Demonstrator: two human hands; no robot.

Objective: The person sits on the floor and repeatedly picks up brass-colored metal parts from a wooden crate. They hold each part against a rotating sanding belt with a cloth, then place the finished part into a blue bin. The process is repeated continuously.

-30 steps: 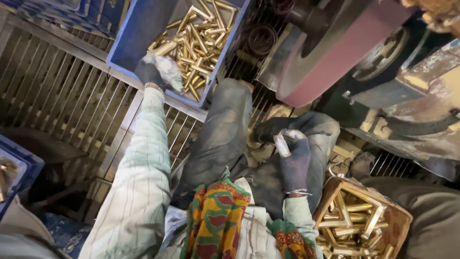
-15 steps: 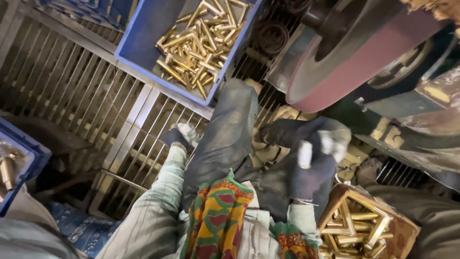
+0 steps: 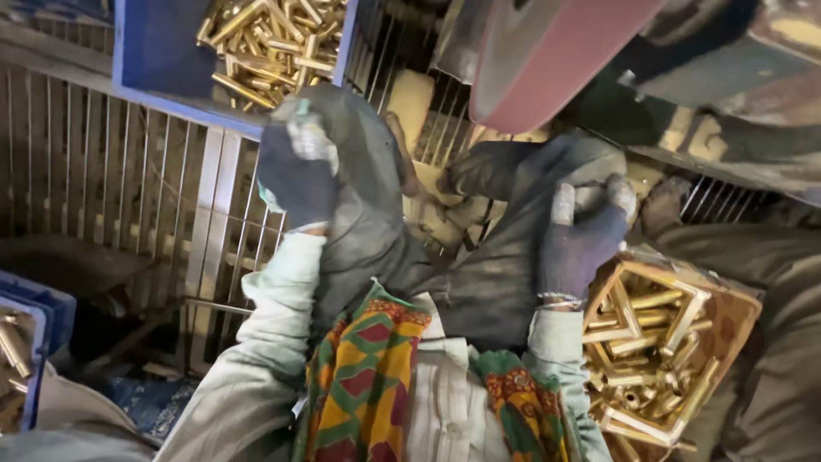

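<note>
My left hand (image 3: 295,171) wears a dark glove with worn pale fingertips. It is curled into a fist above my left knee (image 3: 368,197), just below the blue crate (image 3: 154,60) of brass pieces (image 3: 274,43). Whatever the fist encloses is hidden. My right hand (image 3: 581,235), gloved the same way, rests on my right knee with its fingers bent beside an open box (image 3: 735,325) of brass pieces (image 3: 650,342). I cannot make out anything between its fingers.
A large reddish wheel (image 3: 556,60) of a machine hangs at the upper right, just beyond my knees. A metal grille (image 3: 103,188) forms the floor on the left. Another blue crate (image 3: 34,308) with metal parts sits at the left edge. A patterned cloth (image 3: 368,376) lies on my lap.
My left hand has left the blue crate, drawn back toward my body, and now sits raised in a fist over my left knee. My right hand has stayed by my right knee.
</note>
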